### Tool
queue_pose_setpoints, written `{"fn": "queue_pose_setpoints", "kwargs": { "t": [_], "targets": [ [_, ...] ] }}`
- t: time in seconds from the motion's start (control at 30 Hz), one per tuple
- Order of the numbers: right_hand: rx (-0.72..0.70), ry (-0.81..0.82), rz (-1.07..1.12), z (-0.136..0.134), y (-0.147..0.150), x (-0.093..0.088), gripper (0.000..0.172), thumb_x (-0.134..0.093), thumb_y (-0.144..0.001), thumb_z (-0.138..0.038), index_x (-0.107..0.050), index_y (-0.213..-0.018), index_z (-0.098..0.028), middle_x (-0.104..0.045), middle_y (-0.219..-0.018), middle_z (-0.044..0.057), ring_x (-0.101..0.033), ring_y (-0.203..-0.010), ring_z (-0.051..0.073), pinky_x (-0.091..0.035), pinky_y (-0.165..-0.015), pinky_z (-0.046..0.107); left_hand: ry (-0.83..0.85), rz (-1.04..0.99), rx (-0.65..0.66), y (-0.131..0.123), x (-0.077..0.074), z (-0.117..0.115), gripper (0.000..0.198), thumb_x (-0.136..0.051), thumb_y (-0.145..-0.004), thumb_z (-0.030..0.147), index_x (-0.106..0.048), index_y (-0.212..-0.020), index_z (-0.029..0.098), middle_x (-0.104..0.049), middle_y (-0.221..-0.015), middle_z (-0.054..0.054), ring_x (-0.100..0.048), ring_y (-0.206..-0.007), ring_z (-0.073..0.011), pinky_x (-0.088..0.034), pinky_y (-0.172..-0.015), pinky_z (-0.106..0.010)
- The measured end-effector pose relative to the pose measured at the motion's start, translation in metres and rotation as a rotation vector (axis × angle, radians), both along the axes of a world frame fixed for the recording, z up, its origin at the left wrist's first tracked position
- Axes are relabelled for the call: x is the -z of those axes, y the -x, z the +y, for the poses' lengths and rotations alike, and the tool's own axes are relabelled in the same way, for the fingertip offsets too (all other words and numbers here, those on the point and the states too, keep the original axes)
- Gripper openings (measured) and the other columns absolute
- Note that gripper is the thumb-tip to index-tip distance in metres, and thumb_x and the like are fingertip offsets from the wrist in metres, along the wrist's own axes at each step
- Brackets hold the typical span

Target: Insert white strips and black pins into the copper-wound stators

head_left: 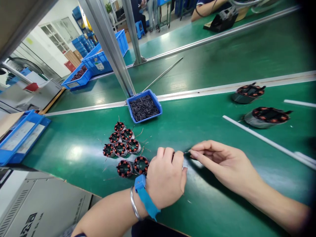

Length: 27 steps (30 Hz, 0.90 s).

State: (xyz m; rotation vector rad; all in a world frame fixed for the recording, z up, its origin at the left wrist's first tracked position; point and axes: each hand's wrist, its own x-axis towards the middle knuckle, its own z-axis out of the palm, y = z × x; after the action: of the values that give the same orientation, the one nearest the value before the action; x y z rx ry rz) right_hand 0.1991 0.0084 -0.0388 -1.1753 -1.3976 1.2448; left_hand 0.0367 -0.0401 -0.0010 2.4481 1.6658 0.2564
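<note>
My left hand [166, 176] is curled into a fist on the green bench mat, closed round something hidden by its fingers. It wears a blue wrist strap and a metal bangle. My right hand [222, 161] pinches a thin dark piece [187, 153] between thumb and forefinger, right at the left hand's fingertips. Several small wound stators [125, 148] with copper coils and loose wire ends stand in a cluster just left of my left hand.
A blue tray of short dark tubes [144, 106] sits behind the cluster. Two larger stators [268, 117] lie at the right, near white sleeving strips [264, 140]. Blue bins [17, 136] stand left, a grey machine [37, 204] at the near left. Another person's arm [206, 8] rests across the conveyor.
</note>
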Motion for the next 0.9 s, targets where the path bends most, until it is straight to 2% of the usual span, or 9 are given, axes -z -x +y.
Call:
{"fn": "queue_pose_setpoints", "kwargs": {
  "t": [0.23, 0.43, 0.57, 0.7, 0.9],
  "targets": [
    [-0.037, 0.018, -0.037, -0.001, 0.001, -0.004, 0.039, -0.073, -0.066, -0.059, -0.069, -0.071, -0.020, -0.070, -0.064, 0.006, -0.067, -0.055, 0.016, -0.058, -0.052, 0.026, 0.015, -0.017, 0.009, 0.002, 0.000, 0.001, 0.024, -0.045, -0.091, 0.027, -0.051, -0.112, 0.017, -0.056, -0.106, -0.009, -0.050, -0.098, -0.0245, -0.055, -0.080, -0.040],
    [-0.112, 0.010, -0.060, -0.001, 0.000, 0.000, 0.037, -0.071, -0.070, -0.057, -0.070, -0.075, -0.020, -0.073, -0.069, 0.007, -0.069, -0.058, 0.018, -0.061, -0.058, 0.030, 0.003, -0.050, 0.026, 0.002, 0.000, 0.001, 0.031, -0.046, -0.090, 0.025, -0.048, -0.119, 0.015, -0.056, -0.108, -0.009, -0.050, -0.099, -0.0245, -0.054, -0.082, -0.041],
    [-0.183, -0.168, -0.195, 0.001, -0.010, 0.003, 0.027, -0.069, -0.076, -0.042, -0.073, -0.091, -0.020, -0.075, -0.082, 0.007, -0.070, -0.065, 0.018, -0.061, -0.063, 0.030, 0.026, -0.046, 0.026, 0.002, -0.002, 0.000, 0.024, -0.046, -0.090, 0.025, -0.052, -0.112, 0.018, -0.057, -0.108, -0.009, -0.050, -0.098, -0.0244, -0.054, -0.080, -0.041],
    [-0.223, -0.407, -0.323, 0.002, -0.015, 0.000, 0.017, -0.058, -0.085, -0.029, -0.073, -0.088, -0.022, -0.074, -0.080, 0.005, -0.069, -0.067, 0.016, -0.058, -0.063, 0.028, 0.021, -0.051, 0.029, 0.003, -0.002, 0.000, 0.025, -0.046, -0.090, 0.025, -0.051, -0.114, 0.018, -0.057, -0.107, -0.008, -0.050, -0.098, -0.0242, -0.054, -0.080, -0.041],
    [-0.247, -0.511, -0.387, 0.002, -0.010, -0.001, 0.021, -0.050, -0.089, -0.023, -0.070, -0.086, -0.023, -0.073, -0.077, 0.003, -0.068, -0.066, 0.014, -0.055, -0.062, 0.025, 0.031, -0.074, 0.037, 0.003, -0.002, 0.002, 0.022, -0.046, -0.089, 0.024, -0.051, -0.110, 0.018, -0.057, -0.107, -0.008, -0.050, -0.098, -0.0240, -0.054, -0.082, -0.041]
  ]
}}
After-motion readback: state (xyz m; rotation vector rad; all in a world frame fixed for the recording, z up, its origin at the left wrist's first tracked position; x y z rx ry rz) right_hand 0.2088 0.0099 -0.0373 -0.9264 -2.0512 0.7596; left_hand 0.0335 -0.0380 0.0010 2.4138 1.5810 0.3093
